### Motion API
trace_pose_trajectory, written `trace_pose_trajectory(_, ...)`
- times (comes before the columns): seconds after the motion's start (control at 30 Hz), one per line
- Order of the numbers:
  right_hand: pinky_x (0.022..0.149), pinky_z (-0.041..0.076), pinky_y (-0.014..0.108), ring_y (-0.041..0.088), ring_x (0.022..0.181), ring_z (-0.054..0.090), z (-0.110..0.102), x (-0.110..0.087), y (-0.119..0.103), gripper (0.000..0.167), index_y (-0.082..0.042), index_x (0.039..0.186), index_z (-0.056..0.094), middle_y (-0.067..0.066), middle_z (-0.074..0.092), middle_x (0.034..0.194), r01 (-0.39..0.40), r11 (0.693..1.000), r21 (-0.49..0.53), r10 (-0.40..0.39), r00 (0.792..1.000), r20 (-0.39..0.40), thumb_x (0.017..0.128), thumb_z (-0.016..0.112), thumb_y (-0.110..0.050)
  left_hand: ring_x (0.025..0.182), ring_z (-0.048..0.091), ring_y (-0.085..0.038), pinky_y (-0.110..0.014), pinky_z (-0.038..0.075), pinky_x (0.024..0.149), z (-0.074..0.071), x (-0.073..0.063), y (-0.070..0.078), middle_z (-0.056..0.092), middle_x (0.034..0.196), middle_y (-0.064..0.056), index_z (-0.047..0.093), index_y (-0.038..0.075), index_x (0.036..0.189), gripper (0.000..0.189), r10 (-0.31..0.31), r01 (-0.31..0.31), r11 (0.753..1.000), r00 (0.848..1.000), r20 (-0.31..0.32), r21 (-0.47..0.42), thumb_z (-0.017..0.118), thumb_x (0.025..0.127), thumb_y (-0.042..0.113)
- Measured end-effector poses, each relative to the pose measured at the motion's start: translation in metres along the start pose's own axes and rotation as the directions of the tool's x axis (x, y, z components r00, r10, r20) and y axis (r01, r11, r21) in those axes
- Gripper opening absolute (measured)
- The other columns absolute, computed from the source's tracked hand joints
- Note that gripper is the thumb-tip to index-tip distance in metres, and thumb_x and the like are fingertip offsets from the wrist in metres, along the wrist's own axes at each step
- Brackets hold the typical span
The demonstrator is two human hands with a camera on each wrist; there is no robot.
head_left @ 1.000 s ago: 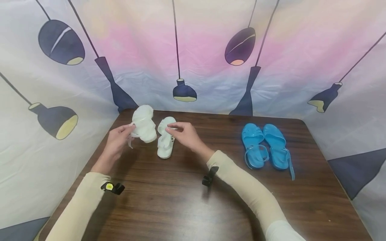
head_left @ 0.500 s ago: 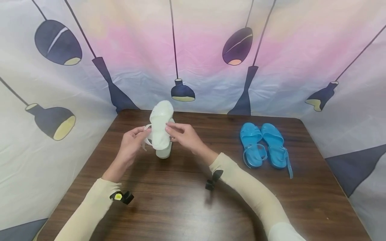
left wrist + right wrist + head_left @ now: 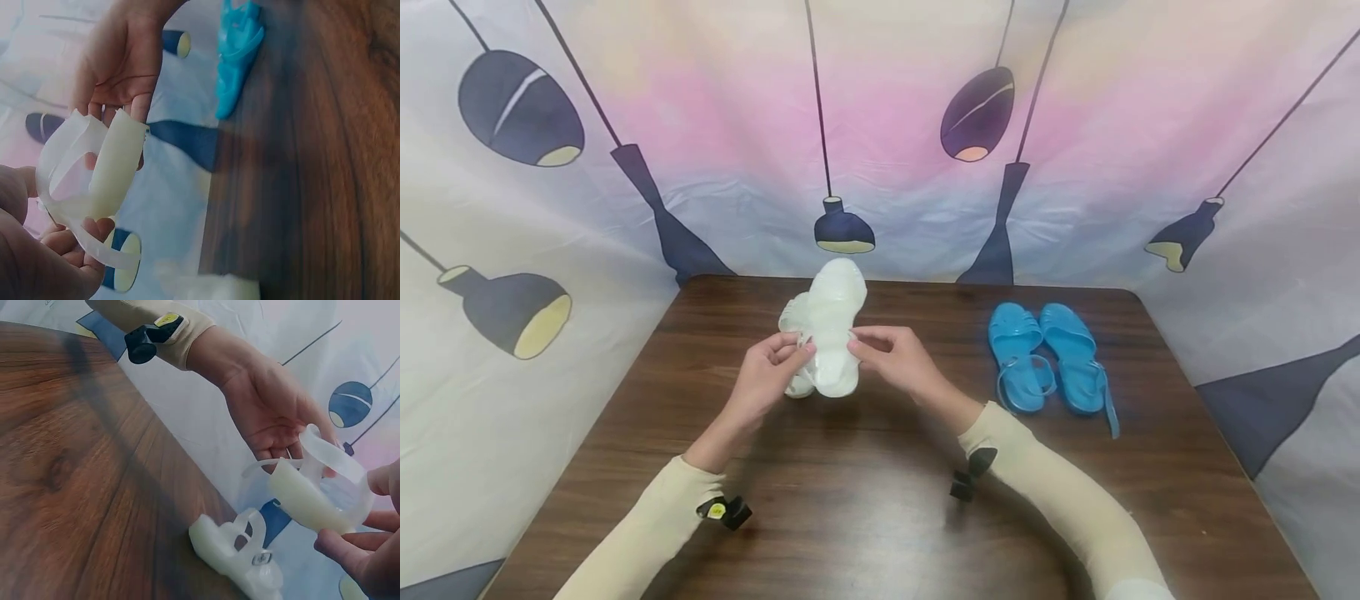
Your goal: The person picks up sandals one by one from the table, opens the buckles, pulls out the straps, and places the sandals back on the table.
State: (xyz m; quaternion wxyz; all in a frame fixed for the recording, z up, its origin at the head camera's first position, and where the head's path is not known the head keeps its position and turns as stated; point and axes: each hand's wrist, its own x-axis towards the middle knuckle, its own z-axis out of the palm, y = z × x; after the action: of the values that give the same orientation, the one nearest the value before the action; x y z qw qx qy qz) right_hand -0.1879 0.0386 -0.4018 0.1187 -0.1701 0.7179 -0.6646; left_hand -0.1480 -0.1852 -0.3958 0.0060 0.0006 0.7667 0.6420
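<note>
A white sandal (image 3: 837, 321) is held above the table, its sole in view from the head. My left hand (image 3: 762, 377) pinches it at its left edge, near the ankle strap. On the opposite edge my right hand (image 3: 901, 364) grips it between thumb and fingers. The left wrist view shows the loose strap end (image 3: 103, 250) hanging by the left fingers. Lying on the table behind and to the left, a second white sandal (image 3: 791, 317) is partly hidden by the held one. Its buckle (image 3: 262, 557) shows in the right wrist view.
A pair of blue sandals, the left one (image 3: 1015, 333) and the right one (image 3: 1067, 333), lies side by side on the right of the brown wooden table (image 3: 880, 500). A curtain (image 3: 730, 108) printed with lamps hangs behind the table.
Both hands and the held sandal have moved right, past the sandal on the table. My right hand, earlier by the lying sandal, now grips the held one too. The blue sandals stay put.
</note>
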Motion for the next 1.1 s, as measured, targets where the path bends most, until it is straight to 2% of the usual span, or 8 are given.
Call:
trace_pose_trajectory(0.13,0.089,0.059,0.044,0.024,0.105,0.073,-0.012,-0.013,0.007,0.037,0.000,0.128,0.069,0.017,0.071,0.123,-0.002,1.000,-0.010,0.002,0.999,-0.033,0.097,0.073,-0.020,0.083,0.065,-0.005,-0.018,0.052,0.070,0.015,-0.001,-0.003,0.070,0.120,-0.025,0.060,-0.007,0.128,0.040,0.018,-0.018,1.000,0.999,0.039,0.014,0.065,0.102,0.022)
trace_pose_trajectory(0.3,0.090,0.058,0.050,0.024,0.104,0.073,-0.024,-0.028,0.020,0.038,-0.002,0.127,0.070,0.016,0.070,0.125,-0.039,0.998,-0.040,0.036,0.997,-0.075,0.096,0.075,-0.022,0.065,0.054,-0.006,-0.020,0.042,0.055,0.034,-0.002,-0.010,0.073,0.116,-0.020,0.062,-0.005,0.127,0.037,0.018,-0.023,0.998,0.997,0.081,0.053,0.064,0.102,0.023)
trace_pose_trajectory(0.37,0.090,0.058,0.049,0.025,0.105,0.073,-0.028,-0.034,0.024,0.038,-0.001,0.127,0.070,0.016,0.069,0.127,-0.058,0.997,-0.046,0.054,0.995,-0.088,0.095,0.075,-0.021,0.068,0.056,-0.007,-0.019,0.044,0.058,0.041,-0.003,-0.014,0.073,0.115,-0.020,0.063,-0.004,0.126,0.035,0.013,-0.018,0.998,0.996,0.088,0.058,0.065,0.102,0.022)
trace_pose_trajectory(0.5,0.089,0.059,0.046,0.027,0.107,0.072,-0.035,-0.046,0.033,0.040,-0.002,0.128,0.070,0.016,0.068,0.130,-0.099,0.994,-0.044,0.094,0.989,-0.113,0.094,0.077,-0.021,0.093,0.070,-0.015,-0.022,0.052,0.079,0.053,-0.005,-0.021,0.073,0.115,-0.020,0.063,-0.005,0.123,0.033,0.016,-0.023,0.998,0.994,0.107,0.066,0.065,0.102,0.020)
trace_pose_trajectory(0.53,0.088,0.059,0.045,0.027,0.107,0.072,-0.037,-0.049,0.035,0.040,-0.002,0.128,0.070,0.017,0.068,0.130,-0.106,0.994,-0.041,0.101,0.988,-0.118,0.093,0.077,-0.021,0.102,0.070,-0.018,-0.024,0.053,0.086,0.057,-0.005,-0.022,0.073,0.116,-0.020,0.063,-0.005,0.123,0.033,0.015,-0.023,0.998,0.994,0.112,0.065,0.065,0.102,0.020)
trace_pose_trajectory(0.6,0.088,0.059,0.044,0.028,0.108,0.072,-0.040,-0.055,0.040,0.041,-0.002,0.128,0.070,0.017,0.067,0.130,-0.118,0.992,-0.037,0.112,0.985,-0.129,0.093,0.078,-0.022,0.107,0.070,-0.023,-0.028,0.053,0.091,0.063,-0.007,-0.026,0.073,0.116,-0.021,0.063,-0.006,0.123,0.034,0.009,-0.016,0.998,0.992,0.122,0.061,0.065,0.102,0.021)
trace_pose_trajectory(0.9,0.087,0.060,0.039,0.027,0.107,0.072,-0.050,-0.074,0.062,0.046,-0.001,0.131,0.067,0.019,0.066,0.133,-0.200,0.980,-0.007,0.196,0.969,-0.147,0.093,0.078,-0.024,0.102,0.071,-0.022,-0.029,0.055,0.086,0.089,-0.014,-0.041,0.075,0.111,-0.019,0.066,-0.005,0.120,0.033,-0.041,0.036,0.998,0.993,0.110,0.056,0.068,0.100,0.021)
trace_pose_trajectory(1.1,0.087,0.060,0.039,0.027,0.106,0.072,-0.054,-0.083,0.072,0.044,-0.002,0.129,0.069,0.019,0.066,0.132,-0.237,0.971,0.011,0.236,0.957,-0.172,0.093,0.078,-0.025,0.111,0.070,-0.025,-0.041,0.054,0.098,0.099,-0.017,-0.049,0.075,0.112,-0.016,0.066,-0.004,0.121,0.036,-0.083,0.076,0.995,0.988,0.128,0.062,0.068,0.100,0.025)
